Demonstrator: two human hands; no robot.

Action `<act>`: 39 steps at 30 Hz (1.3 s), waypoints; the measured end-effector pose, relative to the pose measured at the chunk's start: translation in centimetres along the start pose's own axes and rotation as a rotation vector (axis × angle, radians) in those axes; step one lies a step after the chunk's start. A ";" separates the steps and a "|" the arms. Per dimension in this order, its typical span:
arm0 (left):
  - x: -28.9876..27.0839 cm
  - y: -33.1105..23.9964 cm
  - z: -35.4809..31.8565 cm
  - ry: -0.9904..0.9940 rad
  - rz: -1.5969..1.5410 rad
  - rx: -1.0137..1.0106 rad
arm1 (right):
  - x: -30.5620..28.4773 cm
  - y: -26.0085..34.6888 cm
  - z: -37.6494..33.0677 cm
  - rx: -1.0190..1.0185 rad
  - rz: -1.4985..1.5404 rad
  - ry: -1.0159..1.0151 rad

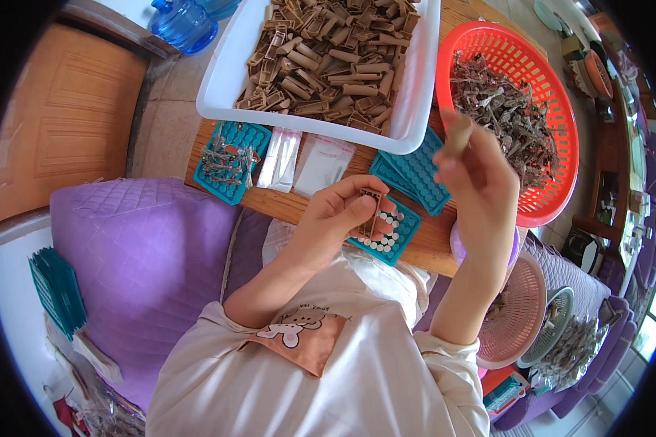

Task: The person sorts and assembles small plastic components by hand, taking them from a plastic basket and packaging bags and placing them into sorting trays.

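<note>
Plastic, matte brown and moulded into narrow troughs, fills our two hands. With the left hand (340, 211) we pinch one open-faced piece (369, 213) between thumb and fingers, its hollow side showing, above a teal tray (412, 224) dotted with small, round white pieces (383, 244). In the right hand (482, 171), raised beside the red basket, thumb and fingertips pinch a rounded brown piece (458, 136), blurred in outline.

Ahead of us on the wood-grained table (288, 207), a smooth white tub (215, 84) holds a jumbled heap of similar brown pieces (328, 65), some curved side up, others hollow side up. To its right, the slotted red basket (567, 156) carries brittle-looking, grey-brown twiggy bits (503, 102). Nearer us lie stacked teal trays (426, 182) with round cups, glossy clear sleeves (278, 162), and another teal tray (249, 135) bearing a grey tangle (224, 164).
</note>
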State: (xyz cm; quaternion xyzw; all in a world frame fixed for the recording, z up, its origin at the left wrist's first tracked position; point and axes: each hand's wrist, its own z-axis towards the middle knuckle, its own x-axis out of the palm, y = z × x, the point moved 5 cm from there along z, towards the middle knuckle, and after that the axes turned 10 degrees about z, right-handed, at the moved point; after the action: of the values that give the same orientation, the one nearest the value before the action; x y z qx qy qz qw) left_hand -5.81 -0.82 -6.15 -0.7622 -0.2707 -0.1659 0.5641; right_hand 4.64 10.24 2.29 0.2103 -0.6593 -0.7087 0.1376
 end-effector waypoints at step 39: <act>5.5 -0.2 -0.8 0.061 0.109 0.329 | 0.1 -3.2 -10.1 0.017 0.233 -0.298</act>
State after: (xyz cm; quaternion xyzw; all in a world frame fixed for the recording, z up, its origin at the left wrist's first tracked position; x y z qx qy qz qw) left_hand -1.52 -0.25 -2.66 -0.6680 -0.2351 -0.1115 0.6972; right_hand 9.67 1.63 -1.34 0.0262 -0.6982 -0.7057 0.1179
